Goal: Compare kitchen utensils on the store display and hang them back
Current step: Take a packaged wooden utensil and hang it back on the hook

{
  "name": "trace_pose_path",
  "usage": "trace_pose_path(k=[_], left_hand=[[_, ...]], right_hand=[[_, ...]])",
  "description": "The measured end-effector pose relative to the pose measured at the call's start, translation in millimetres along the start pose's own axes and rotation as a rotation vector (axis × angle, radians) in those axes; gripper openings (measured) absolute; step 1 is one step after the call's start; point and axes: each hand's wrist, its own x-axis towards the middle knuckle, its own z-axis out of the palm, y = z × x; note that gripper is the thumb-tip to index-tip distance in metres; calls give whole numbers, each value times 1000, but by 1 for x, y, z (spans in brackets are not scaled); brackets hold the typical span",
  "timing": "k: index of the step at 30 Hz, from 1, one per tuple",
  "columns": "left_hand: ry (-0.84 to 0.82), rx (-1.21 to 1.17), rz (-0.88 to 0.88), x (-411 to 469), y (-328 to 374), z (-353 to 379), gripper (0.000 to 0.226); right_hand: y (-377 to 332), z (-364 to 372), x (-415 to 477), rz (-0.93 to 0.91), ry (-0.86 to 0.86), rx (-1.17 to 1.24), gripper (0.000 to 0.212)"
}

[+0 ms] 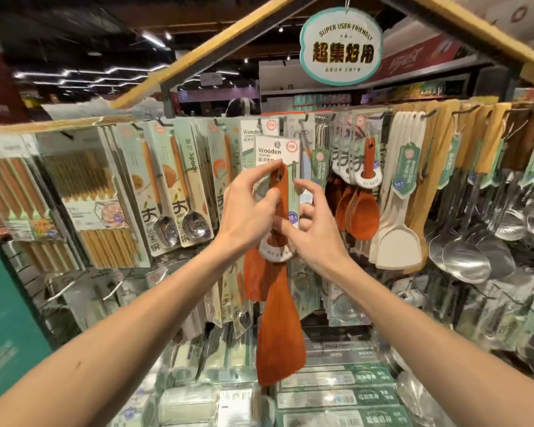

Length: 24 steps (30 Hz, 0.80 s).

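1. Left hand [250, 211] pinches the wooden turner [279, 331] by the handle, just under its header card [270, 152]; the blade hangs free in front of the top row.
2. Right hand [315, 223] is at the card's right edge with fingers curled; can't tell if it actually grips.
3. Risk: the card hole misses one of the display hooks [429, 114] and the turner drops onto the boxes [336, 396] below.
4. Risk: the swinging blade knocks the hanging turners [253, 272] behind it.

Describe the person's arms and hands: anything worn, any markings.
The left hand and right hand are bare: no gloves, rings, watch or bracelets. Both arms are uncovered to the frame edge, with no sleeves showing. The left forearm has a small dark spot.
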Motion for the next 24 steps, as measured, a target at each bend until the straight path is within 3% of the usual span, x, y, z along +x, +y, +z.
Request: trace_pose_path(k=[6, 18, 24], left_hand=[[53, 51, 46, 39, 21, -15, 49], [31, 224, -31, 68, -7, -15, 45], [-61, 394, 60, 87, -38, -14, 45]], right_hand=[[-28, 9, 35, -225, 56, -186, 52], [-20, 19, 59, -110, 58, -292, 59], [-2, 22, 76, -60, -41, -455, 72]])
